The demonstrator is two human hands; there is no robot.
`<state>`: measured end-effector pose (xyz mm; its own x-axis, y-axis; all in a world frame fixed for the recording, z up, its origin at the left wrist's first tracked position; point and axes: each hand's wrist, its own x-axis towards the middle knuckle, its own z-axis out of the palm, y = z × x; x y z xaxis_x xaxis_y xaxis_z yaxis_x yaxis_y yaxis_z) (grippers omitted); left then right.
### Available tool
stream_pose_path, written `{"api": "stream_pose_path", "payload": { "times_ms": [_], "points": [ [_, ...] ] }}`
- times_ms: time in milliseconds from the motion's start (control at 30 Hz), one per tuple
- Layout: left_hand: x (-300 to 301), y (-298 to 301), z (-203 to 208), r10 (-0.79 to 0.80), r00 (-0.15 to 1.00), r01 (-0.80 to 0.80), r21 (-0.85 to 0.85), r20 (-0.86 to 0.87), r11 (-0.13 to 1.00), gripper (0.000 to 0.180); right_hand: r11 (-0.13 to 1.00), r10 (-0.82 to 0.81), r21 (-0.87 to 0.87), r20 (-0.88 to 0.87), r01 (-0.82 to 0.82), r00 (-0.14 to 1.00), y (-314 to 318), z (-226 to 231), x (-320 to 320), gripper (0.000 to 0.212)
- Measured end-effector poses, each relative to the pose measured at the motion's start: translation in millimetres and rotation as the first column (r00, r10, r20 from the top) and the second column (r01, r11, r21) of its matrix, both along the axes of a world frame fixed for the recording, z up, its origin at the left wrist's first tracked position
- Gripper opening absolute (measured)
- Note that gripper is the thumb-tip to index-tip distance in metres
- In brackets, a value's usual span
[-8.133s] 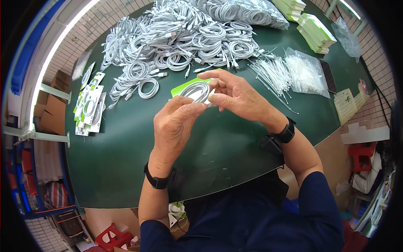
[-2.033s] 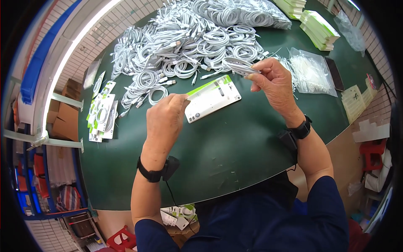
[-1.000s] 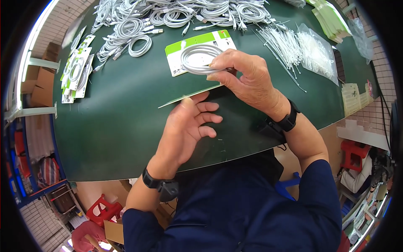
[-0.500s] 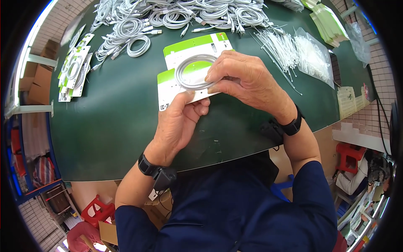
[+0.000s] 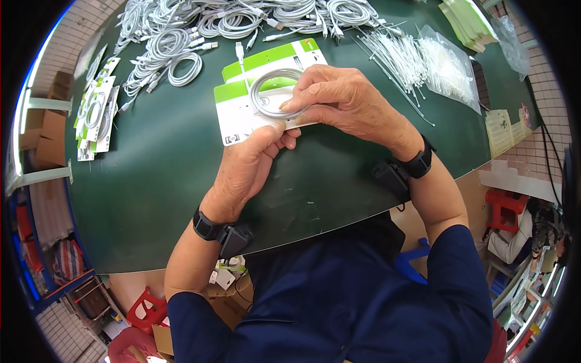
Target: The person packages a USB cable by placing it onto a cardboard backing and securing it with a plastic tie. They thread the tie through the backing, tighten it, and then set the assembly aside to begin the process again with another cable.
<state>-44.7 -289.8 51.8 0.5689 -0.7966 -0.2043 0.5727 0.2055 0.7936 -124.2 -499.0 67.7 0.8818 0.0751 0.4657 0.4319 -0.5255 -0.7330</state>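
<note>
over the near part of the green table [image 5: 151, 175], both hands work on one white-and-green backing card [image 5: 242, 115] w/ a coiled white cable [image 5: 272, 91] lying on its face. left hand [image 5: 248, 166] pinches the card's lower edge, thumb on top & fingers curled under, holding it just off the cloth. right hand [image 5: 345, 103] comes over from the right, fingers pressed down flat on the coil's right side, pinning it to the card. a 2nd card of the same kind [image 5: 272, 54] peeks out just behind, touching or overlapping the first; can't tell if it's also held. step in hand looks like seating the coil on the card, coil roughly centred, not yet tied as far as i can see. next move prob calls for keeping the loop pinned w/ one hand while the other frees up to fetch a fastener; the white ties [image 5: 393, 54] lie near, up & right of the hands, w/ a clear bag of more ties [image 5: 451, 66] beside them. loose cable coils [image 5: 181, 42] heap at the far edge, finished carded ones [image 5: 94, 115] stacked at left, well apart. black bands on both wrists.
</note>
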Motion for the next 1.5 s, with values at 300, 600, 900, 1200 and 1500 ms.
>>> {"api": "stream_pose_path", "payload": {
  "times_ms": [300,600,900,1200,1500],
  "points": [
    [-1,-6,2,0.092,0.993,-0.098,0.091,0.069,0.991,0.032,0.999,0.036,0.020,-0.003,-0.036,0.999,11,-9,2,0.028],
    [-7,-10,-3,0.264,0.949,-0.291,0.165,0.170,0.942,0.028,0.998,0.059,0.025,-0.004,-0.059,0.998,22,-19,2,0.029],
    [-1,-21,-5,0.248,0.956,-0.275,0.177,0.157,0.945,0.026,0.999,0.033,0.039,-0.051,-0.031,0.998,15,-21,6,0.028],
    [6,-11,-25,0.061,0.508,-0.389,0.165,0.859,0.906,0.031,0.970,-0.060,-0.237,-0.005,0.057,0.998,18,-16,4,0.010],
    [-26,-72,-82,0.522,0.786,-0.496,-0.168,0.330,0.852,0.046,0.994,-0.018,-0.107,0.005,0.019,1.000,17,-26,-21,0.015]
  ]
}}
